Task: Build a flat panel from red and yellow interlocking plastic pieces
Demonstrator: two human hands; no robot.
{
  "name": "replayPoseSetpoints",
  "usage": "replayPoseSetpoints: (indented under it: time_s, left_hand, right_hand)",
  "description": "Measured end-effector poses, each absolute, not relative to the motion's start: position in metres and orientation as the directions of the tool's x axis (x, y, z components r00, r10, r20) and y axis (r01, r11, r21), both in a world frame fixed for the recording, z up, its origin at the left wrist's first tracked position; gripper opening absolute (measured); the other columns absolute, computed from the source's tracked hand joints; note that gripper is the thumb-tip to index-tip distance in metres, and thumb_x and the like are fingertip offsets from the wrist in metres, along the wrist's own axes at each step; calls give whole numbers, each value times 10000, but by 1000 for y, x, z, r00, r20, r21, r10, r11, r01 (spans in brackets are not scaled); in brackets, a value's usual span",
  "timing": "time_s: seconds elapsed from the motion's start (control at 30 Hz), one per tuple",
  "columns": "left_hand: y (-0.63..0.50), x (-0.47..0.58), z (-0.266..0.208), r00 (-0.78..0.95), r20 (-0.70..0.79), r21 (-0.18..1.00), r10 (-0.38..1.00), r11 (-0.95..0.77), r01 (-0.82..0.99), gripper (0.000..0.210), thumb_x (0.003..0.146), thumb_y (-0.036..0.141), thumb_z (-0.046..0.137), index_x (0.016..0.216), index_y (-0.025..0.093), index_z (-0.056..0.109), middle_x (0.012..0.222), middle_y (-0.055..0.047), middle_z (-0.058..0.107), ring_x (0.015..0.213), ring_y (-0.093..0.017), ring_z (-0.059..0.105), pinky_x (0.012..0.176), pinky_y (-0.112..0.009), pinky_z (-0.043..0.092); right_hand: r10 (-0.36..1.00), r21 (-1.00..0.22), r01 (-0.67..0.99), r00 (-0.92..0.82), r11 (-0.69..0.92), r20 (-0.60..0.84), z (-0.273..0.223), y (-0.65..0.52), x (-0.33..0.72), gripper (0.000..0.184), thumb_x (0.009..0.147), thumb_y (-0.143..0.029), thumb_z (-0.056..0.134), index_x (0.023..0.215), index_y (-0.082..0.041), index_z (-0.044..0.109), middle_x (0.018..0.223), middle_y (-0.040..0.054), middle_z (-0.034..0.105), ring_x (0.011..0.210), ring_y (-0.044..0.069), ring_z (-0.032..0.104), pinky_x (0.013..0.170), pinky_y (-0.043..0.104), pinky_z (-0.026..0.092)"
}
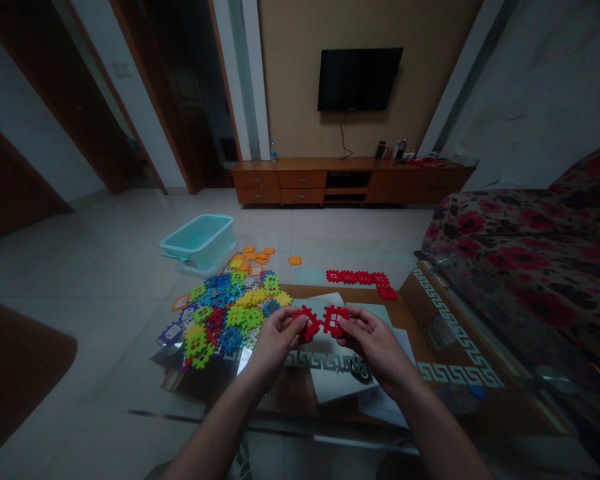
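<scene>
My left hand (279,335) pinches a red interlocking tile (309,325) with toothed edges, tilted a little. A second red tile (334,321), with a window-like grid in its middle, is pinched in my right hand (367,337). The two tiles are held level above the glass table, their facing edges very close; whether they touch I cannot tell. Beyond them, several red tiles (364,277) lie joined in a row that turns a corner at its right end. To the left of my hands spreads a heap of mixed-colour tiles (245,312).
A turquoise plastic bin (200,239) stands at the table's far left corner. Orange tiles (250,253) lie near it, with a single orange tile (295,261) apart. White papers (325,383) show under my hands. A flowered sofa (480,223) is on the right.
</scene>
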State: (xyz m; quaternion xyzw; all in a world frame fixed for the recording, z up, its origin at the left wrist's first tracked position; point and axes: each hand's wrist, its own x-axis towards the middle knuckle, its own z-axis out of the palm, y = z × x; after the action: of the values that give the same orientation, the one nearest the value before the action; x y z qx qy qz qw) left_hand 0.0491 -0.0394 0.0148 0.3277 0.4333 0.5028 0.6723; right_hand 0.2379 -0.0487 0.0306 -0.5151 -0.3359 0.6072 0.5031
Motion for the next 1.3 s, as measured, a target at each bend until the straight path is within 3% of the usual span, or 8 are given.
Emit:
replayPoseSetpoints:
  time_s: [0.13,0.27,0.5,0.63,0.83,1.03,1.3]
  left_hand:
    - [-36,47,7,76,-241,903,968,252,-347,436,632,448,851,858,176,596,701,-16,682,613,-139,656,534,-218,497]
    - [-38,49,8,121,-267,876,956,293,-382,440,621,431,866,805,183,553,715,-9,684,640,-138,666,664,-278,568]
    - [-46,51,17,294,-230,818,928,348,-458,301,769,351,787,911,157,607,905,-41,681,809,-143,671,818,-327,568]
    - [-50,49,20,376,-206,767,903,388,-511,267,779,257,788,962,163,618,993,-43,676,876,-130,669,865,-278,522]
    - [-52,45,21,490,-156,760,858,421,-496,308,760,192,802,996,175,605,981,-42,686,963,-142,660,950,-291,460]
    - [-52,47,25,522,-131,792,843,406,-456,329,739,194,817,974,179,588,981,-55,706,934,-137,665,852,-237,445]
    - [-51,47,15,481,-157,815,863,388,-430,448,699,192,848,1053,177,574,972,-74,714,888,-155,685,846,-275,468]
  right_hand:
    - [944,-908,-296,51,-298,-327,31,-49,237,405,646,-385,843,929,-177,643,865,42,705,709,156,669,657,281,562]
    - [947,-908,-279,-15,-313,-322,33,-51,235,458,626,-444,845,933,-173,638,847,36,707,690,148,655,655,278,543]
    - [962,-957,-114,22,-267,-271,28,-50,237,511,635,-501,826,977,-161,658,812,41,709,679,143,600,554,229,418]
    - [972,-970,-84,26,-229,-232,25,-49,240,501,652,-488,818,993,-150,677,802,46,708,674,146,590,560,236,386]
    - [982,-981,-46,29,-186,-188,28,-50,240,457,663,-465,812,979,-154,700,846,57,727,704,162,610,614,266,427]
    - [984,-984,-14,5,-178,-178,29,-49,241,437,680,-458,798,985,-155,719,843,57,736,712,163,610,637,277,450]
    - [993,-997,2,-84,-77,-77,24,-48,240,364,716,-451,780,949,-174,737,904,80,747,860,227,667,810,355,505]
